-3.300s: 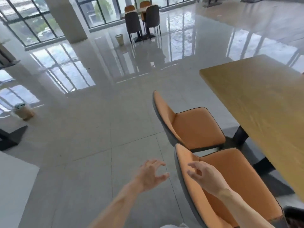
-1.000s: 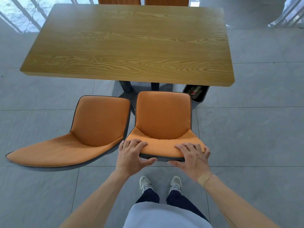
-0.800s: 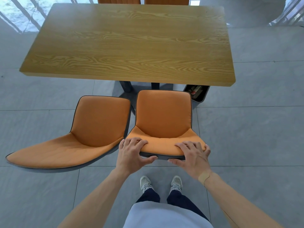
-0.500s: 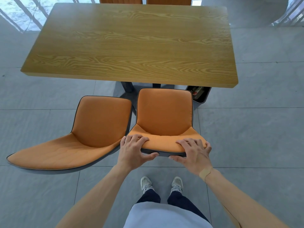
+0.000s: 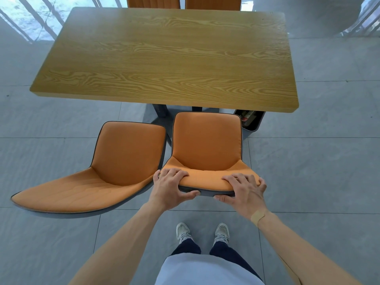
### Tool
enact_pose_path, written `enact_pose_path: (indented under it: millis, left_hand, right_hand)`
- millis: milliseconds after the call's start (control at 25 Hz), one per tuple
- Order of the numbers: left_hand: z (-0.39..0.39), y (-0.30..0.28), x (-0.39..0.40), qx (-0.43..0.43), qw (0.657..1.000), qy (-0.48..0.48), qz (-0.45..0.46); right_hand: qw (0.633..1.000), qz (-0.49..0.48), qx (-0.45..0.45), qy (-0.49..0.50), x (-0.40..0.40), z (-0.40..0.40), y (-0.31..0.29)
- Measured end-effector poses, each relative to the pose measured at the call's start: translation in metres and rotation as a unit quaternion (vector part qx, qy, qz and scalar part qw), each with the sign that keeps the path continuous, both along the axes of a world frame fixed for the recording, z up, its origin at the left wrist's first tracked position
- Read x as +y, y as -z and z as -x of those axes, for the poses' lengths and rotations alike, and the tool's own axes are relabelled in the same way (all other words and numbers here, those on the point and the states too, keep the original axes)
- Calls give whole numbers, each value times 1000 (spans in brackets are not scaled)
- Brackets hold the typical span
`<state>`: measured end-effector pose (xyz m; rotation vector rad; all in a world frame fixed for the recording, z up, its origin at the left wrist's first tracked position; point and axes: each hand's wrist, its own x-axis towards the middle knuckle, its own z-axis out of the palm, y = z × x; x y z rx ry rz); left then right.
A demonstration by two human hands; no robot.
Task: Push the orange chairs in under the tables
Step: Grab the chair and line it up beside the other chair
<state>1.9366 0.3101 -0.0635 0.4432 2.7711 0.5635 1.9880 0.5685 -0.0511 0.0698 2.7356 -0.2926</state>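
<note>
On the right chair's (image 5: 206, 145) backrest top, both hands clamp: left hand (image 5: 170, 189) at its left corner, right hand (image 5: 244, 192) at its right, fingers over the orange pad, thumbs on the grey back. Its seat faces the table (image 5: 164, 58), front edge just at the tabletop's near edge. Just beside it, the left chair (image 5: 115, 159) stands angled, farther out.

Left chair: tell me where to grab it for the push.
Grip the top edge of the left chair's backrest from behind, as both hands do on the right chair. Its back faces you, its seat points at the table.
</note>
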Motion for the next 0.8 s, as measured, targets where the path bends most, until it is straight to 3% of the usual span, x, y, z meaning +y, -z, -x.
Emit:
enact_pose_path:
  millis: [360, 520, 600, 800]
  left_hand:
    - [-3, -1, -10, -79, 997, 3, 16]
    - [-5, 1, -11, -91, 996, 1, 16]
    - [-11, 4, -16, -69, 998, 8, 3]
    - [-36, 1, -31, -20, 1000, 10, -20]
  right_hand:
    - [998, -1, -50, 24, -14, -7, -9]
    - [997, -30, 35, 59, -37, -30, -11]
    - [993, -18, 73, 96, -54, -49, -11]
    - [988, 34, 46, 143, -77, -78, -27]
